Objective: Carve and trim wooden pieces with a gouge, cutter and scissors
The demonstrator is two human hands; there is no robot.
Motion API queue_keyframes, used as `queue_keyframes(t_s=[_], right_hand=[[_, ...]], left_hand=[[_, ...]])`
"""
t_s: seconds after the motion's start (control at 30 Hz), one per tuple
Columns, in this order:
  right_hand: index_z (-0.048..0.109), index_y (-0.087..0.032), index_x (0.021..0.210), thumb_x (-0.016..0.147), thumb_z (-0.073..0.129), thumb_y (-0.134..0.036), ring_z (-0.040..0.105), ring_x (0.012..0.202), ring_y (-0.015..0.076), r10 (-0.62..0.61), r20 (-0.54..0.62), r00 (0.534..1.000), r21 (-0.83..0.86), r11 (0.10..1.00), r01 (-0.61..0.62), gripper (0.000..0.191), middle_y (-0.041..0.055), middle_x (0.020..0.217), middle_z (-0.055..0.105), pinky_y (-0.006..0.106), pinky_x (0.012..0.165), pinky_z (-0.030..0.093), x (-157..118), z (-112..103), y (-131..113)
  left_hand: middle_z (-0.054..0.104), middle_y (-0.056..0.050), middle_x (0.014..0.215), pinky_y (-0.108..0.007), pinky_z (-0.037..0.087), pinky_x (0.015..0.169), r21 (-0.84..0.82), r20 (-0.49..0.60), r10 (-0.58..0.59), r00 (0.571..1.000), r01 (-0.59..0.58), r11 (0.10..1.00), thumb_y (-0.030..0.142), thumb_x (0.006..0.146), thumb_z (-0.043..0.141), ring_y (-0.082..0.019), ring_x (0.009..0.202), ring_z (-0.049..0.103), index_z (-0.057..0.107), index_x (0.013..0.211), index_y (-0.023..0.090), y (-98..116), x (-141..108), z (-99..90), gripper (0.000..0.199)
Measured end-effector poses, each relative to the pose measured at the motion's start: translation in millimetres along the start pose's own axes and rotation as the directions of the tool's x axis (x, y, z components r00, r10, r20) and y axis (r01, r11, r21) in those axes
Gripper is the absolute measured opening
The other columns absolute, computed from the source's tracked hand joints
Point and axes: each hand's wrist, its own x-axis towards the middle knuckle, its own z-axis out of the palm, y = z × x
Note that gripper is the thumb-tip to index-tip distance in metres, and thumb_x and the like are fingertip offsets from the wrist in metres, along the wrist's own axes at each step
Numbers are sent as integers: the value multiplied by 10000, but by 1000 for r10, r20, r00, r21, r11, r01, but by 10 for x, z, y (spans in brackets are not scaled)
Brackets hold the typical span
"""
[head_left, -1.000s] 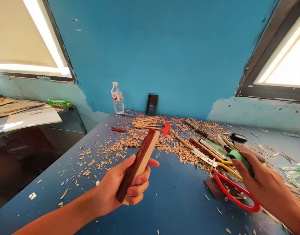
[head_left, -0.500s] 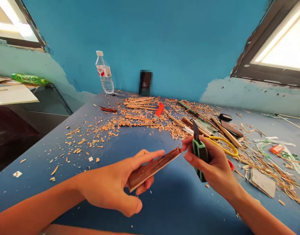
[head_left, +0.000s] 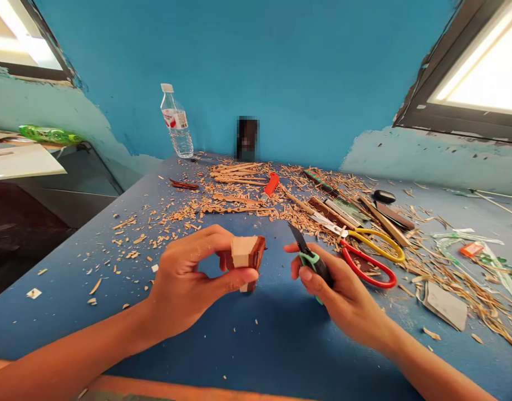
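Note:
Between thumb and fingers, my left hand [head_left: 193,278] grips a piece of wood [head_left: 244,252], pale on its cut face and dark reddish-brown along its right side. The piece is turned end-on, so its length is hidden. A utility knife [head_left: 314,266] with a green and black handle lies in my right hand [head_left: 339,289], its dark blade pointing up and left. A gap separates the blade from the wood. Just beyond my right hand are scissors [head_left: 370,266] with red and yellow handles.
Wood shavings [head_left: 181,214] litter the blue table [head_left: 256,356]. Thin carved sticks [head_left: 239,172] and a red-handled tool [head_left: 271,185] lie toward the back. A water bottle [head_left: 176,125] stands by the wall at left. Sandpaper-like folded sheet [head_left: 443,305] and plastic scraps rest at right.
The wood has been turned from lengthwise to end-on in my left hand, which now pinches it. My right hand has shifted left and lower with the knife, off the wood's far end.

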Motion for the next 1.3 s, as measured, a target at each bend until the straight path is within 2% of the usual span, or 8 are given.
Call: queue_keyframes(t_s=[0.1, 0.3, 0.53, 0.73, 0.87, 1.0, 1.13, 1.3], right_hand=[[446, -308, 1468, 1088, 487, -565, 427, 679, 131, 31, -10, 999, 17, 999, -31, 460, -2, 953, 594, 277, 579, 346, -9, -28, 60], [487, -288, 1378, 1078, 476, -609, 498, 691, 133, 51, -18, 999, -88, 995, -52, 439, -15, 912, 587, 277, 619, 410, 42, -35, 58], [527, -241, 1032, 1085, 433, -619, 462, 613, 116, 77, -43, 996, -70, 994, -80, 393, -33, 787, 541, 249, 535, 375, 102, -13, 70], [485, -319, 1380, 1095, 450, -554, 523, 635, 138, -47, -189, 981, 77, 995, 63, 372, -9, 874, 583, 257, 551, 469, -201, 36, -175], [437, -389, 1491, 1113, 422, -468, 598, 656, 165, -186, -192, 964, -87, 981, 172, 387, 36, 946, 650, 266, 525, 495, -445, 192, -358], [361, -445, 1533, 1121, 416, -384, 656, 667, 173, -289, -195, 937, -286, 931, 227, 419, 25, 957, 705, 269, 547, 528, -454, 388, -377], [362, -410, 1539, 1116, 406, -370, 684, 692, 181, -295, -203, 934, -293, 928, 229, 427, 70, 1114, 738, 252, 498, 504, -383, 543, -337], [386, -407, 1555, 1114, 394, -451, 635, 596, 169, -117, -251, 961, -159, 984, 78, 443, 88, 1206, 740, 274, 466, 508, -372, 701, -324]], left_hand=[[706, 2, 771, -321, 461, 647, 169, -42, 122, 992, -113, 979, 355, 858, 866, -163, 696, 616, 760, 893, 267, -10, 16, -20, 142], [723, -2, 833, -310, 487, 663, 233, -47, 184, 982, -168, 958, 344, 872, 854, -163, 727, 629, 736, 1011, 277, -14, -1, -19, 194], [728, -11, 846, -303, 508, 680, 297, 51, 348, 936, -347, 890, 187, 934, 697, -160, 723, 650, 705, 1174, 255, 62, -4, -31, 249], [742, 32, 764, -274, 512, 647, 397, 39, 357, 933, -342, 852, 162, 903, 747, -142, 639, 663, 689, 1085, 260, 173, 19, 65, 215], [772, 53, 779, -238, 514, 613, 494, -14, 363, 932, -309, 813, 267, 928, 765, -121, 611, 715, 688, 1050, 274, 237, 27, 158, 145], [795, 44, 828, -217, 533, 675, 549, -30, 378, 925, -301, 780, 283, 950, 741, -106, 660, 748, 688, 1041, 254, 291, -20, 209, 110], [817, 23, 889, -239, 544, 692, 587, -39, 370, 928, -278, 761, 291, 961, 730, -126, 706, 769, 695, 1071, 250, 313, -83, 227, 122], [798, 36, 856, -241, 546, 662, 570, -66, 362, 930, -263, 779, 294, 956, 738, -127, 672, 755, 671, 1060, 264, 290, -89, 215, 127]])
